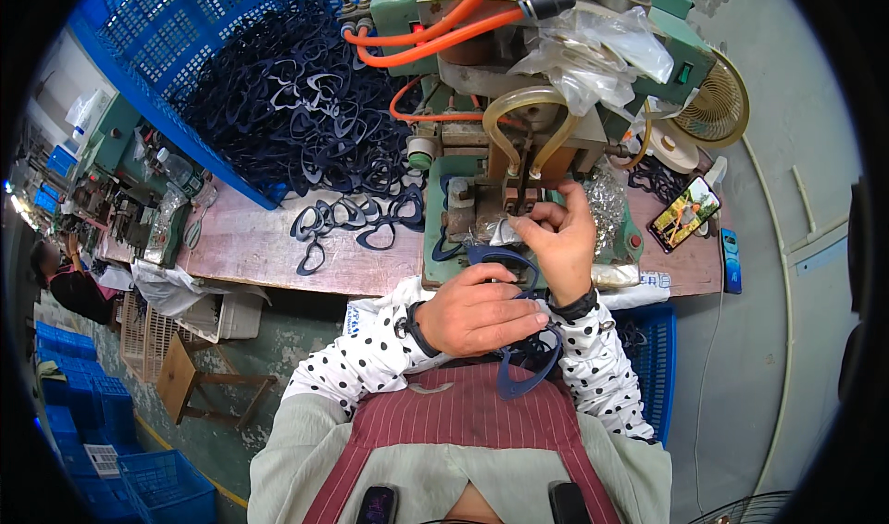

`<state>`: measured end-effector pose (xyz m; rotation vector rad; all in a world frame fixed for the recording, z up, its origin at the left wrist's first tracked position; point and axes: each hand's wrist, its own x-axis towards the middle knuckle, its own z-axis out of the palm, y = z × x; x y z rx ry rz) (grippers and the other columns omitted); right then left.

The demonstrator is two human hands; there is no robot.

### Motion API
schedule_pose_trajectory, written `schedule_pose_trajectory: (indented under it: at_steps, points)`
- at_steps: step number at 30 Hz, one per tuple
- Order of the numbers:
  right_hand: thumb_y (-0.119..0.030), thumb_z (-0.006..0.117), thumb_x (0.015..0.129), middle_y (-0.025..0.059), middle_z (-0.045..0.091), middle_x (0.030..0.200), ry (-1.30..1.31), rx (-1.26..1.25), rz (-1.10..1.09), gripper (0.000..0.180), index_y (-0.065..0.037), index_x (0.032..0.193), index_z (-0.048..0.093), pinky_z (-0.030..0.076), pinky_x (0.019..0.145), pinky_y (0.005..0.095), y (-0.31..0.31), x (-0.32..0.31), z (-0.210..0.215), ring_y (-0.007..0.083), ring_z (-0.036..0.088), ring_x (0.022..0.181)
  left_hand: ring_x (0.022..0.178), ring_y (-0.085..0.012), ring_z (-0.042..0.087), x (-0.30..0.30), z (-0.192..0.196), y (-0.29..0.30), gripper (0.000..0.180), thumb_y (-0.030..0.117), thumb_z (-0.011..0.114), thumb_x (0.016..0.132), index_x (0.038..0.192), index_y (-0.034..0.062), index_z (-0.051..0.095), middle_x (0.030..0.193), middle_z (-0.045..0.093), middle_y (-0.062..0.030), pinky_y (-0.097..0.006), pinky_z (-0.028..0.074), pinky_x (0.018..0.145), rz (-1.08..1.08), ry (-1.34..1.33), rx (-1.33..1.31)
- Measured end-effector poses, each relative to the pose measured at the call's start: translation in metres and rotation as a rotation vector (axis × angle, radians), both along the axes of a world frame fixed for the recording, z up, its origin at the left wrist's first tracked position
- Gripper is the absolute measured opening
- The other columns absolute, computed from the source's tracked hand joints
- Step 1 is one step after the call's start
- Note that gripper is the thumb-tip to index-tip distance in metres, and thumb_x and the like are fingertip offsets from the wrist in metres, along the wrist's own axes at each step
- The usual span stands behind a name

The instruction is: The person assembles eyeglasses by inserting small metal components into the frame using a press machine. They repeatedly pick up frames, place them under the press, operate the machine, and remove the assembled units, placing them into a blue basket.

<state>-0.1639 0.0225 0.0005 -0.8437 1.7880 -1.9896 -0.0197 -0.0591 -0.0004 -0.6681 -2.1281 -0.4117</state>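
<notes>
My left hand point(483, 311) is closed around a dark blue eyeglass frame point(528, 378) in front of the green press point(441, 191). One rim of the frame hangs below the hand, over my apron; another dark blue rim point(505, 257) shows above the fingers. My right hand point(565, 242) reaches up to the metal fixture of the press, thumb and forefinger pinched together beside a small whitish scrap point(503, 233). What those fingertips hold, if anything, is too small to make out.
A blue crate point(199, 144) heaped with dark blue frames point(306, 98) stands at the back left. Several loose frames point(356, 218) lie on the table point(250, 255). At the right are a lit phone point(685, 214), a fan point(718, 98) and a blue basket point(659, 362). Orange hoses point(435, 38) cross the press.
</notes>
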Motion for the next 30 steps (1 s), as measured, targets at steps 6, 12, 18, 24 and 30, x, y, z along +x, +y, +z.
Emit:
schedule_pose_trajectory:
  at_steps: [6, 12, 18, 24, 30]
  points:
    - [-0.005, 0.072, 0.076, 0.0064, 0.07, 0.085, 0.204, 0.057, -0.147, 0.046, -0.003, 0.118, 0.054, 0.048, 0.065, 0.0263, 0.015, -0.035, -0.016, 0.0122, 0.061, 0.072, 0.101, -0.0286, 0.062, -0.018, -0.009, -0.011, 0.042, 0.005, 0.061, 0.074, 0.116, 0.0024, 0.063, 0.112, 0.065, -0.0115, -0.045, 0.047, 0.093, -0.119, -0.107, -0.007]
    - [-0.015, 0.072, 0.078, 0.009, 0.07, 0.087, 0.455, 0.547, -0.547, 0.031, -0.01, 0.107, 0.064, 0.049, 0.074, 0.038, 0.067, -0.113, -0.097, 0.0272, 0.065, 0.082, 0.098, -0.0273, 0.062, -0.028, -0.015, -0.02, 0.04, 0.003, 0.062, 0.078, 0.117, 0.0014, 0.063, 0.112, 0.065, -0.0106, -0.046, 0.047, 0.096, -0.177, -0.127, 0.008]
    - [-0.02, 0.075, 0.075, 0.0083, 0.065, 0.099, 1.024, 0.687, -0.47, 0.022, -0.01, 0.093, 0.068, 0.039, 0.085, 0.0437, 0.064, -0.092, -0.094, 0.0305, 0.056, 0.098, 0.097, -0.0266, 0.062, -0.023, -0.015, -0.016, 0.039, 0.002, 0.062, 0.077, 0.116, 0.0011, 0.063, 0.11, 0.066, -0.0101, -0.046, 0.048, 0.095, -0.108, -0.112, 0.002]
    - [-0.015, 0.072, 0.078, 0.0071, 0.065, 0.091, 0.977, 0.533, -0.505, 0.011, -0.008, 0.085, 0.068, 0.041, 0.082, 0.0414, 0.065, -0.099, -0.102, 0.0299, 0.056, 0.093, 0.098, -0.0265, 0.061, -0.018, -0.014, -0.01, 0.032, 0.01, 0.066, 0.08, 0.112, 0.0055, 0.065, 0.113, 0.066, -0.0094, -0.048, 0.043, 0.099, 0.021, -0.098, -0.039]
    - [-0.013, 0.067, 0.082, 0.0099, 0.067, 0.083, 0.881, 0.449, -0.61, 0.009, -0.007, 0.089, 0.07, 0.046, 0.074, 0.0401, 0.065, -0.096, -0.11, 0.0303, 0.058, 0.08, 0.087, -0.0263, 0.06, 0.015, -0.057, -0.044, 0.023, 0.015, 0.068, 0.081, 0.103, 0.0107, 0.067, 0.1, 0.064, -0.0069, -0.042, 0.045, 0.079, 0.45, 0.054, 0.262]
